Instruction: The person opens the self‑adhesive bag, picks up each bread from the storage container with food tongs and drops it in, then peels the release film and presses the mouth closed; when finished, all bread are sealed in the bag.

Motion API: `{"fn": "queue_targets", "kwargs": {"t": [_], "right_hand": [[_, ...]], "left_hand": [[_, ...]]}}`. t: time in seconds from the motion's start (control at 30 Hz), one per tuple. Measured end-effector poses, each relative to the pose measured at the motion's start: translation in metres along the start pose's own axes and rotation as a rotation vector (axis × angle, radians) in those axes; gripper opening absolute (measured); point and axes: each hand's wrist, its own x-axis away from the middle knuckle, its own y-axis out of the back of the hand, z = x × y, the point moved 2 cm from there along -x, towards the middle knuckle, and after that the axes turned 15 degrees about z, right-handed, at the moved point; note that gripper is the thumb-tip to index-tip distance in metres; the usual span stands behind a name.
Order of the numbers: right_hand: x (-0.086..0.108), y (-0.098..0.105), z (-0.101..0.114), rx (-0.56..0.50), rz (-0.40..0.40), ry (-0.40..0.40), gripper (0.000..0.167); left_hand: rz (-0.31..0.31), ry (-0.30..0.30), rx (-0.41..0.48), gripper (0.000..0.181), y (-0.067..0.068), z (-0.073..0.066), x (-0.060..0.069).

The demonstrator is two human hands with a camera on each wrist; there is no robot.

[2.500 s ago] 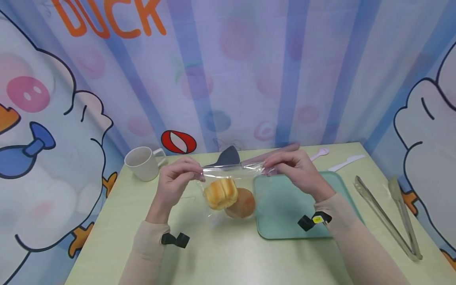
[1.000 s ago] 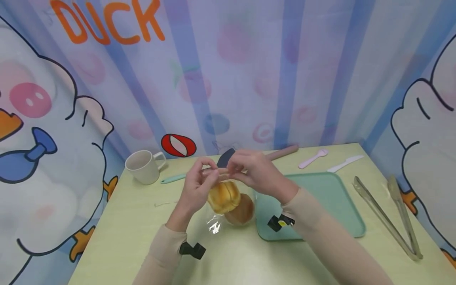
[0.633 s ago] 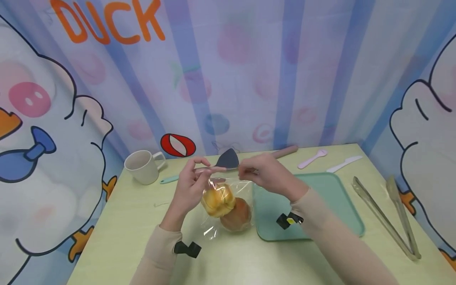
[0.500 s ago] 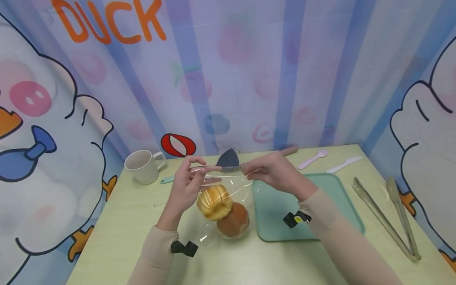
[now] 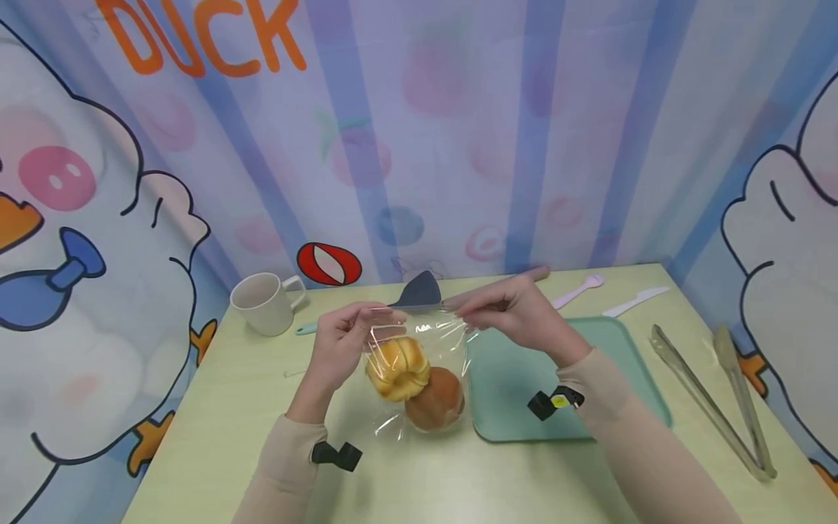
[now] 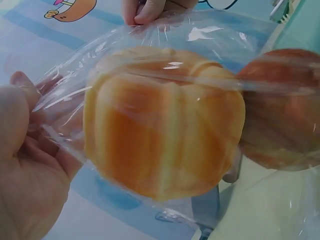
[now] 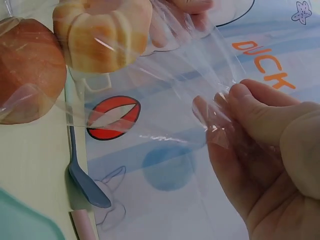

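Observation:
A clear plastic bag [image 5: 440, 336] hangs between my two hands, its top edge stretched between them. Inside it are a yellow, ridged bread roll [image 5: 396, 370] and a round brown bun [image 5: 435, 399], the bun lower and to the right. My left hand [image 5: 339, 345] pinches the bag's upper left corner, thumb and fingers on the film, with some fingers seen through the plastic. At the upper right corner my right hand [image 5: 517, 313] pinches the film between thumb and fingers. The right wrist view shows the crumpled film between the right thumb and fingers [image 7: 225, 190].
A teal tray [image 5: 524, 393] lies right of the bag, partly under my right forearm. Metal tongs [image 5: 707, 400] rest at far right. Along the back are a beige mug [image 5: 262, 304], a dark-headed spatula [image 5: 420, 290], a mauve handle [image 5: 532, 274], a pink spoon [image 5: 579, 290] and a white knife [image 5: 635, 301].
My hands came together at the bag's top a second ago, then moved apart, the right one going right. The bag's top edge is spread again, and the breads show more fully.

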Motion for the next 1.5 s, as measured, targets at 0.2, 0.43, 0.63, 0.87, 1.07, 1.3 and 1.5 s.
{"fn": "queue_targets", "kwargs": {"t": [0.2,0.43,0.63,0.87,1.07,1.3,1.5], "right_hand": [[0.000,0.001,0.001,-0.028,0.023,-0.031,0.018],[-0.001,0.002,-0.007,-0.025,-0.004,-0.082,0.020],[-0.006,-0.003,-0.033,-0.032,-0.019,-0.099,0.022],[-0.015,-0.016,-0.075,-0.059,-0.031,-0.266,0.021],[-0.021,-0.030,-0.103,-0.032,-0.054,-0.409,0.025],[-0.027,-0.042,-0.117,0.079,-0.119,-0.538,0.018],[-0.029,-0.043,-0.124,0.101,-0.114,-0.576,0.022]], "left_hand": [[0.010,0.052,-0.040,0.046,0.005,0.000,0.003],[0.028,0.139,-0.028,0.060,0.008,0.004,0.005],[0.029,0.259,0.022,0.046,0.013,0.025,0.006],[0.022,0.413,0.180,0.053,0.022,0.069,0.005],[-0.010,0.552,0.327,0.075,0.025,0.104,0.006],[-0.062,0.654,0.310,0.073,0.029,0.130,0.005],[-0.145,0.710,0.161,0.076,0.032,0.135,0.000]]}}
